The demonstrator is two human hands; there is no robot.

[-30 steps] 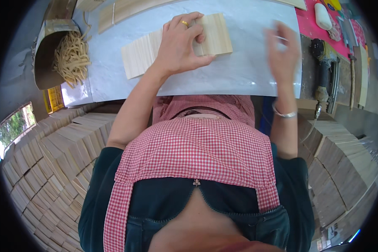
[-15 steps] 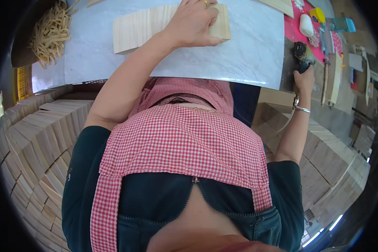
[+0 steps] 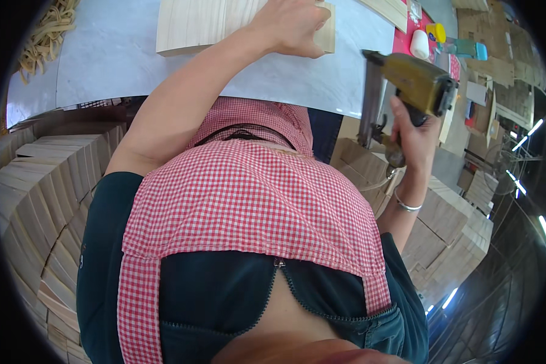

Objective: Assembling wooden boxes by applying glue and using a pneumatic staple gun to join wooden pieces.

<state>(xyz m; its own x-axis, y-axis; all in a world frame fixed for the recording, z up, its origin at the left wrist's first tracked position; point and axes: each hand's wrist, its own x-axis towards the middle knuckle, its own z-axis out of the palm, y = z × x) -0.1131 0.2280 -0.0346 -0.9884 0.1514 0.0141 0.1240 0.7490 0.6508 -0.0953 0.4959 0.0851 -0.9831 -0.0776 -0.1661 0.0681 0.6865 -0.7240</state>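
A row of pale wooden boards [image 3: 191, 25], pressed side by side, lies on the white marbled tabletop [image 3: 118, 70] at the top of the head view. My left hand [image 3: 292, 29] grips the row near its right end, thumb along the near edge; its fingertips are partly cut off by the frame. In my right hand [image 3: 417, 132] is a yellow and black pneumatic nail gun [image 3: 415, 79], raised over the table's right front edge. Its handle sits in my closed fingers, and a hose fitting hangs below.
Curled tan strips [image 3: 48, 39] lie at the far left. Stacked wooden pieces stand low at my left [image 3: 36, 200] and right [image 3: 431, 224]. On a pink cloth at the back right are a white bottle [image 3: 420, 44], a yellow-capped container [image 3: 435, 32] and a blue-lidded bottle [image 3: 470, 50].
My right hand has lifted the nail gun off the surface at the right and brought it up and nearer. My left hand stays on the boards; the whole view has shifted slightly.
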